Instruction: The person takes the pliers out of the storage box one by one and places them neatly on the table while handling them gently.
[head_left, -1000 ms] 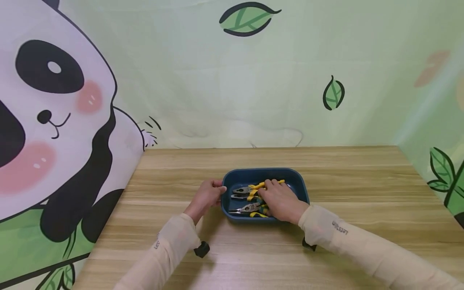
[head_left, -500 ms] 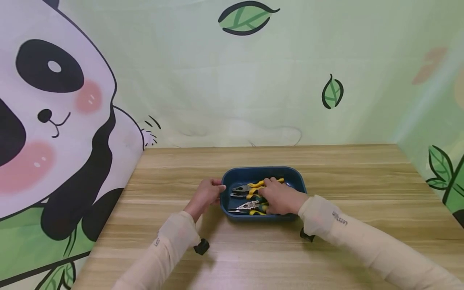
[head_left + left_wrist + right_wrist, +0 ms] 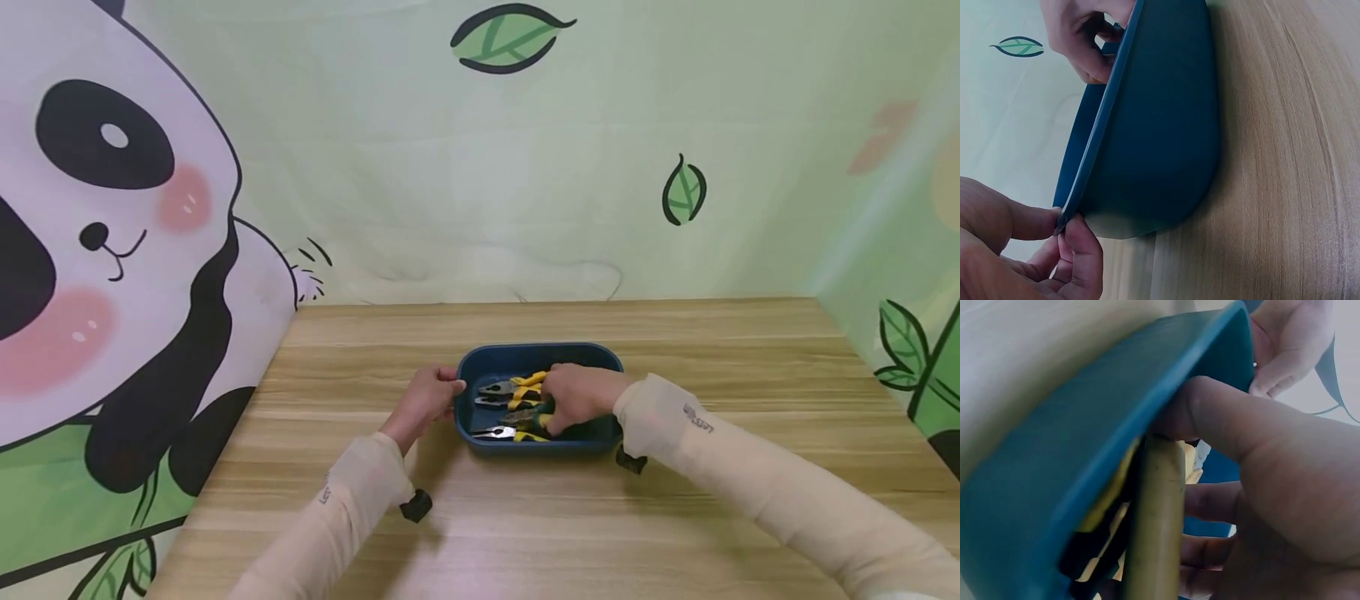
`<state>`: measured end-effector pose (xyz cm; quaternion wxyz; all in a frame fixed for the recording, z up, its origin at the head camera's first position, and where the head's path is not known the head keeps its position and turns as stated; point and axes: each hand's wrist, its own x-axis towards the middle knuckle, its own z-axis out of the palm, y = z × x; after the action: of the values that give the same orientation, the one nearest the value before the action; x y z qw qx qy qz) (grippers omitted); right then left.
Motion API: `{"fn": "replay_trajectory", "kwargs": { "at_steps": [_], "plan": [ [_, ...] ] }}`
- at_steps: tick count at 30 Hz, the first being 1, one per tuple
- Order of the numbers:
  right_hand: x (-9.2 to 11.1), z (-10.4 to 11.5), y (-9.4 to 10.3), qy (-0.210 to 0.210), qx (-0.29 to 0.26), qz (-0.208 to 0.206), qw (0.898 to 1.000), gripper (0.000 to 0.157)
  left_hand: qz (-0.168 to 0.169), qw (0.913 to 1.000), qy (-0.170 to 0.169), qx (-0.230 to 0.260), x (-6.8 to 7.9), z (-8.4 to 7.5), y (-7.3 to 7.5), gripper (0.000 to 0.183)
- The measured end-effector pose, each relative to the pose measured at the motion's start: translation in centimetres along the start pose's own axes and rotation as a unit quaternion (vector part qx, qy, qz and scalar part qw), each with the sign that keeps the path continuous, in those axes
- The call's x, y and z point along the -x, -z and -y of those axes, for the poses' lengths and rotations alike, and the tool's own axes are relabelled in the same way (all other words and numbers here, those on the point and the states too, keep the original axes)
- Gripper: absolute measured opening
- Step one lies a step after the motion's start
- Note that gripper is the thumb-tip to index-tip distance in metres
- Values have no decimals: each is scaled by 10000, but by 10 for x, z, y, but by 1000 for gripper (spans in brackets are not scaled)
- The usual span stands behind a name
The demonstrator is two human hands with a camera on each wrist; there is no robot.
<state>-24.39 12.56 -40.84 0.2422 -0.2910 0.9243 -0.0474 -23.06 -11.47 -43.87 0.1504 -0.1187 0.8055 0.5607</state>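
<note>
1. The green-and-yellow-handled pliers [image 3: 534, 413] are inside the blue bin [image 3: 540, 447], between other pliers [image 3: 497, 389];
2. the right hand [image 3: 579, 392] holds their handle with thumb and fingers;
3. the left hand [image 3: 424, 400] pinches the bin's rim;
4. the bin stands on the wooden table [image 3: 570, 525].

Seemingly a backdrop-lined tabletop booth: a flat, light-brown wood-grain table [image 3: 525, 533] beneath the left hand [image 3: 426, 400] and right hand [image 3: 581, 393]; beyond their grip, creased pale-green sheeting [image 3: 375, 167] printed with black-outlined green leaves [image 3: 506, 37] and, leftward, a black-and-white cartoon panda [image 3: 142, 250].
</note>
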Motion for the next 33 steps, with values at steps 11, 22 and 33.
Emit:
{"fn": "replay_trajectory", "kwargs": {
  "at_steps": [11, 22, 33],
  "plan": [
    [-36, -22, -8, -537, -496, 790, 9942, 32, -30, 10000, -40, 71, -2, 9, 0, 25],
    [-34, -26, 3, -578, -636, 1260, 9883, 41, -28, 9999, 21, -134, -2, 5, 1, 25],
    [-5, -1, 31, -384, -671, 1537, 9851, 44, -51, 9997, 86, -223, -2, -1, 2, 24]
  ]
}}
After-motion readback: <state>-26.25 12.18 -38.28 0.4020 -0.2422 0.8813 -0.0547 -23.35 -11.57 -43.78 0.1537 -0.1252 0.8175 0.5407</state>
